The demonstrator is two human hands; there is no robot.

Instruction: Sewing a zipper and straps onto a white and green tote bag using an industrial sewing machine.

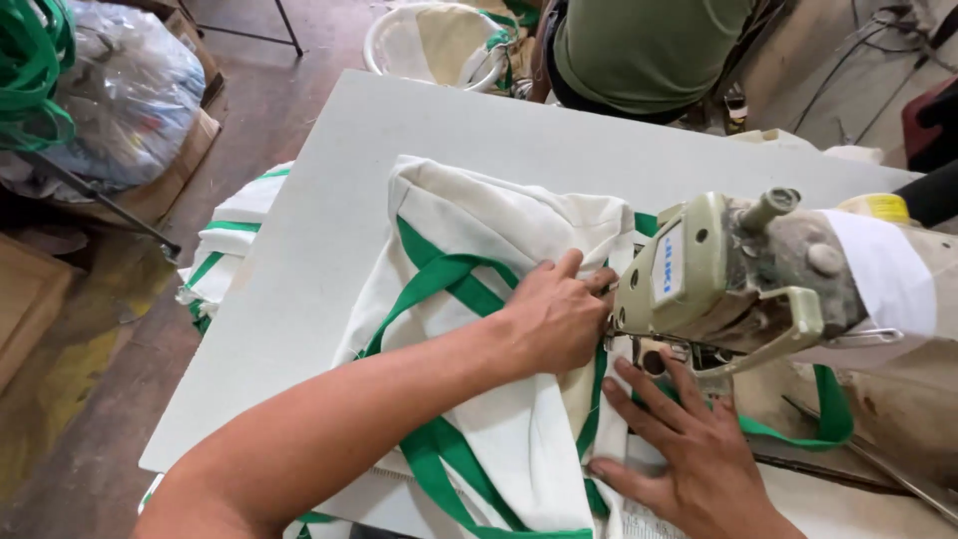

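Both hands lie flat, gripping nothing — the left hand [554,314] and right hand [689,449] press the cream bag [479,240] with green straps [439,274] taut on the white surface [329,200], steadying it beneath the sewing machine [718,274] head.

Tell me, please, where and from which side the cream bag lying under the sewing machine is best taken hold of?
Probably by the bunched far end of the cream bag, coming from the open table side on the left. That end lies free and puffed up, whereas the near part is pinned flat by the left hand and right hand beside the sewing machine.
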